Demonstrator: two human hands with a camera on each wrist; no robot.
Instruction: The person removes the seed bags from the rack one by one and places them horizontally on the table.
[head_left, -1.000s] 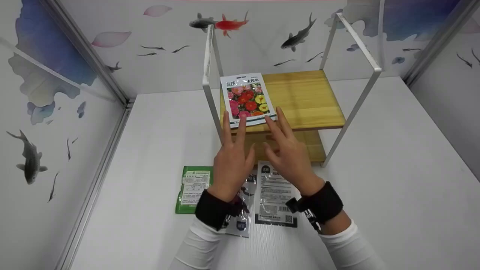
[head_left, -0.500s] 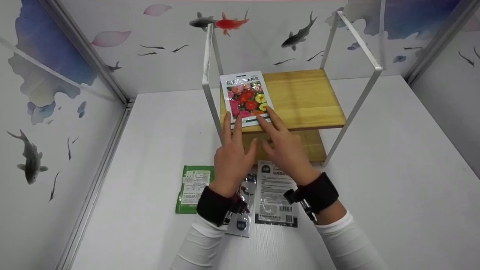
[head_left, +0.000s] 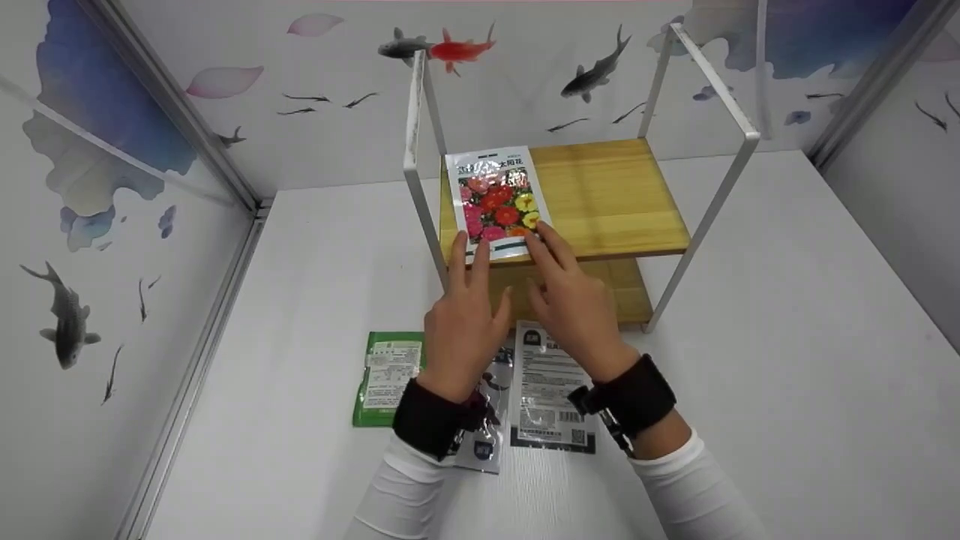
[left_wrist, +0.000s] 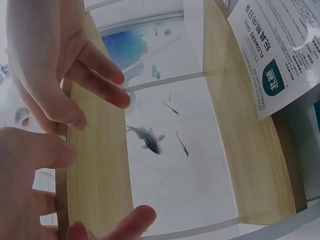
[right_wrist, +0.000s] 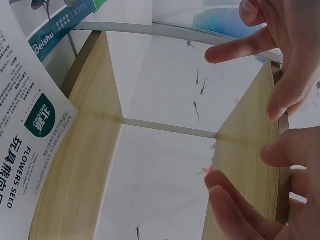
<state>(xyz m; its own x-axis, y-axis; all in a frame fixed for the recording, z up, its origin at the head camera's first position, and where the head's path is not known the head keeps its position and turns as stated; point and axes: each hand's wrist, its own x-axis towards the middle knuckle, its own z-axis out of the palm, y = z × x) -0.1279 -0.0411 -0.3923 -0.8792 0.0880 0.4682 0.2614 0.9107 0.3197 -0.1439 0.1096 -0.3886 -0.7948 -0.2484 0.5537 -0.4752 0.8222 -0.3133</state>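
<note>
A flower seed packet (head_left: pixel 497 196), printed with red, pink and yellow blooms, lies flat on the upper wooden board (head_left: pixel 611 196) of a small rack, near its left end. My left hand (head_left: pixel 463 330) reaches over the board's front edge, its extended index and middle fingers touching the packet's lower left. With two straight fingers, my right hand (head_left: pixel 579 311) touches the lower right corner. Both thumbs point inward below the board. In the left wrist view, the undersides of the left hand (left_wrist: pixel 45 60) and right hand (left_wrist: pixel 35 170) flank the same front edge.
On the white table before the rack lie a green packet (head_left: pixel 386 375), a grey-and-white packet (head_left: pixel 484 442) partly under the left wrist, and a packet printed "Flowers seed" (head_left: pixel 551 390). White metal side frames (head_left: pixel 720 90) rise above the board. A lower board (head_left: pixel 622 292) sits underneath.
The flower seed packet has shifted slightly right and toward the board's front edge. My right hand's fingers moved from its right edge inward onto its lower part. The left hand stays nearly in place.
</note>
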